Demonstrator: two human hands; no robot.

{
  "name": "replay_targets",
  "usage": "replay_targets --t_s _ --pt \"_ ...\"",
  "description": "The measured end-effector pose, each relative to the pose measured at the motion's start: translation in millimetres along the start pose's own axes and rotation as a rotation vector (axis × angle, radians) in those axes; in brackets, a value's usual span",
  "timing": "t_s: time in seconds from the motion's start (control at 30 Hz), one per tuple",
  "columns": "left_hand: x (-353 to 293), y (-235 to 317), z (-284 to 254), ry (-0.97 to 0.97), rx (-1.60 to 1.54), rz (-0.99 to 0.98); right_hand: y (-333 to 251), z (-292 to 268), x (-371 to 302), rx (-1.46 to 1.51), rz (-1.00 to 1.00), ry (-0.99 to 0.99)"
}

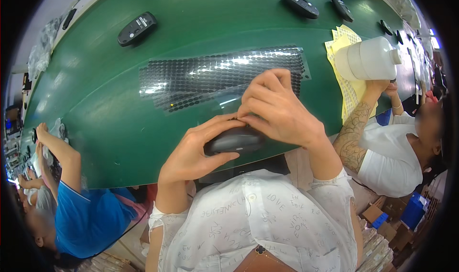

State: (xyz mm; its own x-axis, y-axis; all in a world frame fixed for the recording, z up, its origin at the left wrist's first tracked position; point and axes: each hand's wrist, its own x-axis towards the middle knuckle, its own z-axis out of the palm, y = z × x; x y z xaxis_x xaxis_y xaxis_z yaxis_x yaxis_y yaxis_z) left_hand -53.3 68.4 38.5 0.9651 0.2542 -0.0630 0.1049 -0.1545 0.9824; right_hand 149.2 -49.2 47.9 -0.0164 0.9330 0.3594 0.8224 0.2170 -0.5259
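Observation:
A black computer mouse is gripped in my left hand, its fingers along the far side and the thumb along the near side. My right hand bends over the mouse's far edge, thumb and forefinger pinched together there. Whatever sits between those fingertips is too small or hidden to make out. Just beyond my hands lie clear sheets of small black oval stickers, overlapping on the green table.
Several more mice lie underside up toward the far side, one mouse at far left and another mouse at far right. A white plastic bottle is beside yellow sticker sheets on the right. Co-workers sit on both sides.

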Motion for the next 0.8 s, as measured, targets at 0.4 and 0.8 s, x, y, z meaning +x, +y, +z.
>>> replay_targets --t_s 0.4,0.8 --pt "14.8 -4.5 21.5 0.306 -0.766 -0.337 -14.8 16.8 -17.1 0.479 0.634 0.343" --pt "15.1 -11.6 41.4 0.344 -0.621 -0.32 -19.4 26.3 -14.2 0.298 0.678 0.233"
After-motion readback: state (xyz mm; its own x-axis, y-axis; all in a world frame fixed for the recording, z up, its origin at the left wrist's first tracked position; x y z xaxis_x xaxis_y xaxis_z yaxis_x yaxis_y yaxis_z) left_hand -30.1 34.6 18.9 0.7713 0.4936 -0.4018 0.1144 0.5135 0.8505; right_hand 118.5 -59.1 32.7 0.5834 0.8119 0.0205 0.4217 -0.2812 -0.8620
